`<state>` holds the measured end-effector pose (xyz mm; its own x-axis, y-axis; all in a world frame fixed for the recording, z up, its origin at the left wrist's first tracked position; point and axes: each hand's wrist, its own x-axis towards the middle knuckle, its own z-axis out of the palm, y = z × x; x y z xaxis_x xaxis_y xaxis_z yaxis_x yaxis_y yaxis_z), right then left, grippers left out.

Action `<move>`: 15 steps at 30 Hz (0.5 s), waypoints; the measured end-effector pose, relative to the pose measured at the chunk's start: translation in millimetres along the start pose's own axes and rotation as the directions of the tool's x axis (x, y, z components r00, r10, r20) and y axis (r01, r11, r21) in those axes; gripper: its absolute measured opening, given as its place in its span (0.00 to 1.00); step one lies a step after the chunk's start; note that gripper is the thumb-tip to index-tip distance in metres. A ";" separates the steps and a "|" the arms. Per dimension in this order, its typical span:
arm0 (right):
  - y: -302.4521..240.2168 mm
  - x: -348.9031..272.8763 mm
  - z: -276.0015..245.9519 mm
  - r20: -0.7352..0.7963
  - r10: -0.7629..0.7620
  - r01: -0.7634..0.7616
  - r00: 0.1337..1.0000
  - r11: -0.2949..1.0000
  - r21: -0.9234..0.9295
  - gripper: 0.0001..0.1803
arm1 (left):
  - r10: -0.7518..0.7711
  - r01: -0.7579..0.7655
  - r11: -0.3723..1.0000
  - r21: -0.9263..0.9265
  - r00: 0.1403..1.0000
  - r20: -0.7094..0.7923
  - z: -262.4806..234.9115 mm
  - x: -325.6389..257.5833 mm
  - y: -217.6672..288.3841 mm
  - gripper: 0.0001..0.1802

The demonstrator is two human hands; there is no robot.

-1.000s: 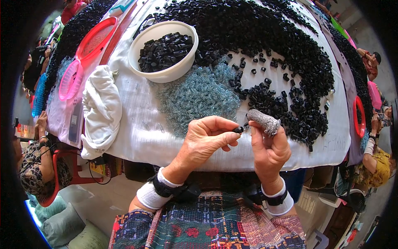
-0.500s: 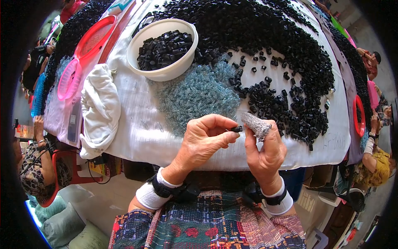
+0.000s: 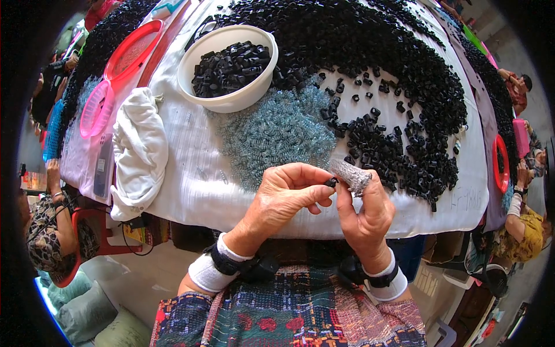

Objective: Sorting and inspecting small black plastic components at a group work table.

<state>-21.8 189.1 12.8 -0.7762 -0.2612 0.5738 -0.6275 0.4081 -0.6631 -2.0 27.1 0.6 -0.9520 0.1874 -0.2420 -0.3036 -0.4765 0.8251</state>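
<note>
My left hand is closed, pinching a small black plastic part between thumb and forefinger. My right hand is closed beside it, thumb up against the part. A rough grey wrap, apparently around the right forefinger, reaches over toward the part. Whatever lies between the right thumb and that finger is hidden. Just beyond my hands is a heap of small, clear bluish metal-looking springs. To the right of it spread many loose black plastic parts.
A white bowl of black parts stands behind the springs. On the left lie a bundled white cloth, a phone-like slab, a pink basket and a red-rimmed tray. Other people sit at both sides.
My right hand has shifted slightly left, bringing the grey wrap over to the black part. My left hand keeps its pinch, the part now turned more upright and closer to the right thumb.
</note>
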 end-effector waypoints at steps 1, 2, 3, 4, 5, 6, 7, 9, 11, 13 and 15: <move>-0.6 1.9 -1.2 0.029 -0.051 0.052 0.998 0.998 -0.035 0.11 | -0.001 0.001 1.000 -0.001 1.000 0.001 -0.1 -0.1 0.4 0.13; -0.7 3.0 -2.2 0.060 -0.100 0.104 0.993 0.992 -0.068 0.11 | 0.000 0.000 1.000 -0.001 1.000 0.000 -0.8 -0.1 -0.3 0.13; 0.1 2.8 -2.8 0.060 -0.100 0.104 0.993 0.992 -0.068 0.11 | -0.009 0.009 1.000 0.015 1.000 0.000 -2.0 0.0 -2.0 0.13; 1.8 1.9 -3.1 0.069 -0.107 0.110 0.992 0.993 -0.042 0.11 | -0.019 0.019 0.999 0.032 1.000 -0.002 -2.8 0.2 -3.3 0.12; 3.2 0.8 -2.8 0.078 -0.113 0.115 0.991 0.993 -0.016 0.12 | -0.019 0.019 0.999 0.033 1.000 -0.003 -2.3 -0.1 -2.4 0.12; 3.7 -0.6 -1.8 0.078 -0.112 0.114 0.991 0.993 -0.015 0.12 | -0.027 0.028 0.999 0.025 1.000 -0.008 -0.8 -0.9 -0.3 0.12; 3.1 -1.9 -1.8 0.036 -0.004 0.003 0.999 1.000 0.026 0.12 | -0.036 0.036 0.999 0.016 0.999 -0.009 1.3 -1.2 2.1 0.12; 4.6 -4.2 -1.2 -0.002 0.106 -0.106 0.994 0.992 0.070 0.12 | -0.041 0.041 0.999 0.023 0.999 -0.006 4.2 -0.5 4.8 0.12; 8.8 -6.2 1.3 -0.028 0.130 -0.123 0.991 0.979 0.160 0.11 | -0.043 0.044 0.999 0.032 0.999 -0.008 4.3 -0.4 4.7 0.12; 8.6 -5.1 1.2 -0.029 0.136 -0.129 0.990 0.977 0.171 0.11 | -0.019 0.019 0.999 0.031 1.000 -0.003 3.6 -1.1 3.3 0.13; 7.0 -3.4 0.8 -0.029 0.144 -0.136 0.989 0.974 0.182 0.11 | -0.020 0.020 0.999 0.043 1.000 -0.005 4.0 -1.4 3.6 0.13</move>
<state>-23.6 192.2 5.8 -0.8562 -0.1743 0.4864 -0.5166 0.2740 -0.8112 -1.6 28.6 5.9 -0.9460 0.1928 -0.2607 -0.3206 -0.4355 0.8412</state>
